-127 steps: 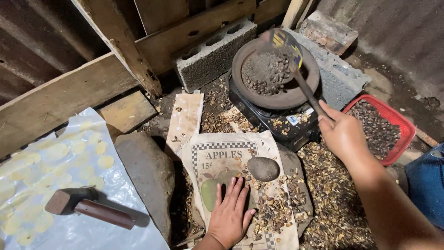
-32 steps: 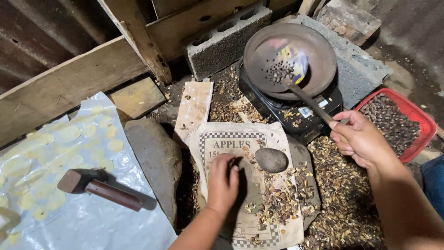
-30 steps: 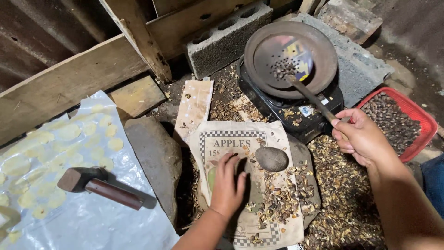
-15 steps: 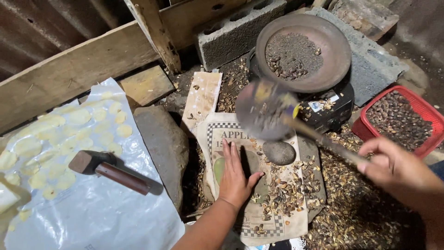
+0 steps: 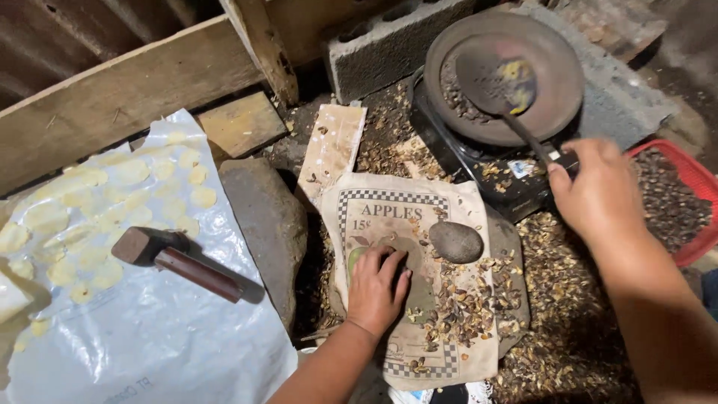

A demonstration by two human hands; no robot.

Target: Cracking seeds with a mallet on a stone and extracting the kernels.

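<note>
Right hand [image 5: 598,196] grips a blurred spatula [image 5: 499,86] over the pan [image 5: 557,71] at one o'clock; left hand [image 5: 376,288] lies flat on the cloth [image 5: 389,217], hiding its print.

Single head-worn view, looked steeply down from above at close range. Faced forward over the printed cloth [image 5: 419,277] toward the round pan [image 5: 502,75]. Caught both forearms entering from bottom edge.
</note>
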